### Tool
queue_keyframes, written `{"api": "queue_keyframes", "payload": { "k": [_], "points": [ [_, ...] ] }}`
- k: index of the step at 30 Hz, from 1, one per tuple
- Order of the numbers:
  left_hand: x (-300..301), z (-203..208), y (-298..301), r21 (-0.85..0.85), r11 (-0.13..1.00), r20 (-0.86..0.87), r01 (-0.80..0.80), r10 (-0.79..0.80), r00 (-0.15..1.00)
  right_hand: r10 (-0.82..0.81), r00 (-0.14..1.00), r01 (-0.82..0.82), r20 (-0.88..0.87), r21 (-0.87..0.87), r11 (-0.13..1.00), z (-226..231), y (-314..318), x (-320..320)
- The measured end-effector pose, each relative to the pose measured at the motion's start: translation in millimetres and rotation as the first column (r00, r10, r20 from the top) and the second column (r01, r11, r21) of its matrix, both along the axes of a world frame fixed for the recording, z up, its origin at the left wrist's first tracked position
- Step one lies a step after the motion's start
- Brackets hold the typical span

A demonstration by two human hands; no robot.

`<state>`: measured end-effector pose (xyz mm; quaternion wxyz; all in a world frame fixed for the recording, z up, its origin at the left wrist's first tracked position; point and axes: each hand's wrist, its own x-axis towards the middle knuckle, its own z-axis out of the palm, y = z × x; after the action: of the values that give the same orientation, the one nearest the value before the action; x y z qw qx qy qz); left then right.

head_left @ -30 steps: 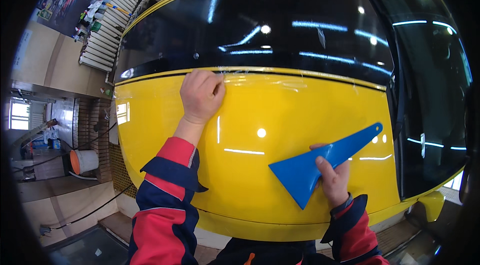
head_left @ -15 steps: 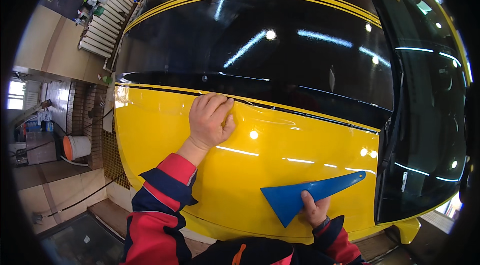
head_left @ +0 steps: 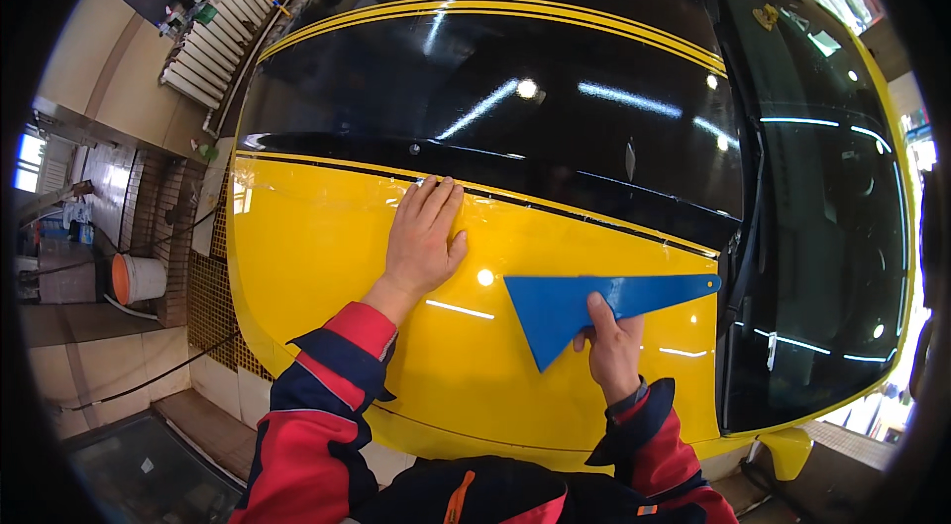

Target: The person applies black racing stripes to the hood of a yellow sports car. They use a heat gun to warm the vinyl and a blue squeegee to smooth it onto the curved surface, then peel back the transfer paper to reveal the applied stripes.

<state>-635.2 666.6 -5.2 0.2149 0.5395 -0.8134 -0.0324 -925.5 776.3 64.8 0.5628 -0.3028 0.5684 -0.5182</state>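
Observation:
A yellow car hood with a broad black centre band spreads out in front of me. My left hand lies on the yellow part, fingers stretched out and their tips at the thin black stripe beside the band. Nothing shows in that hand. Between the thumb and fingers of my right hand is a blue triangular squeegee with a long tapering handle. The squeegee's wide edge points left, toward my left hand, and its handle reaches right. Whether its edge touches the hood I cannot tell.
The dark windshield and a wiper arm lie to the right of the hood. A white radiator stands at the far left wall. Nearer on the left are a white bucket and a dark glass panel on the floor.
My left hand's curled fingers have straightened and now lie flat at the stripe. My right hand has carried the squeegee away from me, up the hood, and the handle is more level.

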Motion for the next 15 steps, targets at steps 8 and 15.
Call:
{"api": "queue_keyframes", "payload": {
  "k": [8, 15],
  "points": [
    [17, 4, 10, 0.214, 0.966, 0.119, -0.145, 0.121, 0.985, 0.07, 0.956, -0.076, -0.286, -0.011, 0.997, 18, -62, 39],
    [27, -1, 12, 0.214, 0.952, 0.162, -0.22, 0.188, 0.969, 0.134, 0.906, -0.158, -0.401, -0.028, 0.987, 11, -102, 90]
  ]
}}
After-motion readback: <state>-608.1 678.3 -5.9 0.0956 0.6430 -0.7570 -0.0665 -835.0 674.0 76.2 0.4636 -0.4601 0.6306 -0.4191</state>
